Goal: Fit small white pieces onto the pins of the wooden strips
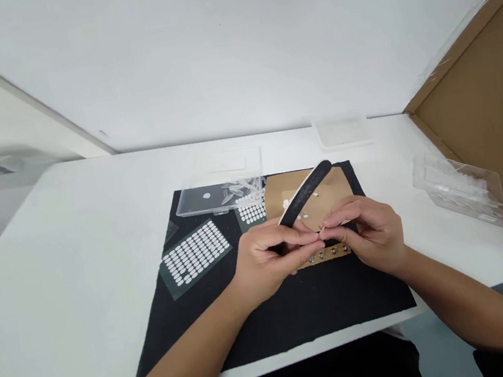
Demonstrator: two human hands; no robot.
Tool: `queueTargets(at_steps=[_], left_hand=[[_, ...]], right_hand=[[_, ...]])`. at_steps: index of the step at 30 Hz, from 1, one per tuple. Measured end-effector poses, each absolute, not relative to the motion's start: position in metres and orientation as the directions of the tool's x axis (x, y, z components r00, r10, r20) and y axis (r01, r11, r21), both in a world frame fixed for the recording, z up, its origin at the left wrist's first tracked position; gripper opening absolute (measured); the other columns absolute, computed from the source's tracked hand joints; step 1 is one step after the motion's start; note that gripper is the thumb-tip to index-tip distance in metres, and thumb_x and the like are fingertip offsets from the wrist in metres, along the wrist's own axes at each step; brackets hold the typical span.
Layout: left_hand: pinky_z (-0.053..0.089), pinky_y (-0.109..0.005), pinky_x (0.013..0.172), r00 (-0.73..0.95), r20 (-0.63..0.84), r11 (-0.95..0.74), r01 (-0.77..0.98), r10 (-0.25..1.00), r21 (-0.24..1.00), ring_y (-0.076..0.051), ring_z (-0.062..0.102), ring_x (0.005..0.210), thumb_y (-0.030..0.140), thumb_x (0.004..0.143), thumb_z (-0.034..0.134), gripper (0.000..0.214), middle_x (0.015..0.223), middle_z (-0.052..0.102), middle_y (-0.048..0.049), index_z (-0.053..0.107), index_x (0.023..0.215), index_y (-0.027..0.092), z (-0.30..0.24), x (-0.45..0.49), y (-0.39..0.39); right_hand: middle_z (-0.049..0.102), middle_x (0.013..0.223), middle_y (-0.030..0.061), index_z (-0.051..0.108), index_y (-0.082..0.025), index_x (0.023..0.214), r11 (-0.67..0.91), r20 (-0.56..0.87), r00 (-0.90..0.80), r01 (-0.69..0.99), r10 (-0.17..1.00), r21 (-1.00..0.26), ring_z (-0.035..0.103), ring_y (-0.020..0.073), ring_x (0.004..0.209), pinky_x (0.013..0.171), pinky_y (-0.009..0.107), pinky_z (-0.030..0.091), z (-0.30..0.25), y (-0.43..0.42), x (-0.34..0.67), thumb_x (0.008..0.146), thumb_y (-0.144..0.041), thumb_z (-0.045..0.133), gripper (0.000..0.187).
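My left hand [270, 257] is closed around the lower end of a black nail file [308, 190], which slants up and to the right. My right hand [368, 232] pinches a small pale artificial nail [323, 228] at its fingertips, held against the file's edge. Both hands hover over a brown board [332, 187] with small white pieces on it and a row of metal studs [329, 253] along its near edge. All of this lies on a black mat [304, 305].
A green sheet of white sticker tabs [194, 253] lies at the mat's left, a smaller one [251, 211] behind it. A clear box with nail tips [220, 196] sits at the mat's back. Clear plastic trays [462, 188] stand right, beside a brown cardboard wall [484, 96].
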State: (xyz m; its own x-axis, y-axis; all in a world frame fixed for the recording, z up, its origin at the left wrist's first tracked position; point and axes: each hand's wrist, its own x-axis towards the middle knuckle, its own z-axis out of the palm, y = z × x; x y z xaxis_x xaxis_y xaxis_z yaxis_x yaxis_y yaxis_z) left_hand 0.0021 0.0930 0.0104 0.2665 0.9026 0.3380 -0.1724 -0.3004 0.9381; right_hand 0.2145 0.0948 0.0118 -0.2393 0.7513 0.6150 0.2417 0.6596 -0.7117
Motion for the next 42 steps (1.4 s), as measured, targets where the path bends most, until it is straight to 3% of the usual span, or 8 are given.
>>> queueTargets(at_steps=[5,15,26,32,42], left_hand=[[0.05,-0.017,0.04,0.266,0.337,-0.313,-0.131,0.903,0.941,-0.008,0.064,0.048,0.016,0.08,0.09,0.008,0.081,0.08,-0.0073,0.086,0.086,0.018,0.0116,0.0017,0.0927],[0.046,-0.017,0.038,0.255,0.301,-0.288,-0.087,0.919,0.954,-0.007,0.057,0.043,0.022,0.081,0.09,0.01,0.065,0.074,-0.0032,0.085,0.088,0.016,0.0113,0.0028,0.0939],[0.045,-0.017,0.038,0.23,0.307,-0.297,-0.081,0.923,0.952,-0.006,0.056,0.041,0.018,0.08,0.09,0.01,0.063,0.073,-0.0017,0.086,0.088,0.019,0.0087,0.0036,0.0947],[0.052,-0.02,0.043,0.222,0.325,-0.319,-0.066,0.919,0.946,-0.007,0.057,0.042,0.022,0.081,0.09,0.009,0.066,0.075,-0.0023,0.086,0.089,0.019,0.0096,0.004,0.0937],[0.045,-0.018,0.039,0.223,0.32,-0.321,-0.031,0.921,0.947,-0.008,0.057,0.043,0.023,0.081,0.09,0.009,0.064,0.074,-0.003,0.086,0.088,0.018,0.0095,0.0031,0.0949]], right_hand=[[0.079,0.09,-0.0001,0.075,-0.024,0.1,0.656,0.609,-0.248,0.222,0.753,-0.721,0.074,0.0149,0.084,0.075,0.03,0.061,0.0128,0.095,0.2149,0.09,-0.015,0.084,0.016],[0.077,0.088,-0.0002,0.072,-0.023,0.096,0.644,0.591,-0.265,0.213,0.762,-0.735,0.073,0.0144,0.081,0.073,0.03,0.06,0.0154,0.0953,0.2128,0.094,-0.021,0.081,0.009],[0.077,0.087,-0.0001,0.068,-0.023,0.103,0.754,0.693,-0.303,0.343,0.653,-0.56,0.073,0.0143,0.08,0.07,0.028,0.061,0.0192,0.0935,0.2122,0.098,-0.02,0.075,0.009],[0.077,0.087,-0.0008,0.068,-0.025,0.107,0.769,0.721,-0.29,0.366,0.63,-0.524,0.073,0.0147,0.076,0.068,0.028,0.062,0.0139,0.0942,0.2128,0.098,-0.024,0.076,0.011],[0.077,0.087,-0.0002,0.067,-0.025,0.108,0.789,0.737,-0.315,0.393,0.598,-0.472,0.073,0.0153,0.076,0.067,0.028,0.06,0.013,0.0963,0.2148,0.098,-0.023,0.076,0.014]])
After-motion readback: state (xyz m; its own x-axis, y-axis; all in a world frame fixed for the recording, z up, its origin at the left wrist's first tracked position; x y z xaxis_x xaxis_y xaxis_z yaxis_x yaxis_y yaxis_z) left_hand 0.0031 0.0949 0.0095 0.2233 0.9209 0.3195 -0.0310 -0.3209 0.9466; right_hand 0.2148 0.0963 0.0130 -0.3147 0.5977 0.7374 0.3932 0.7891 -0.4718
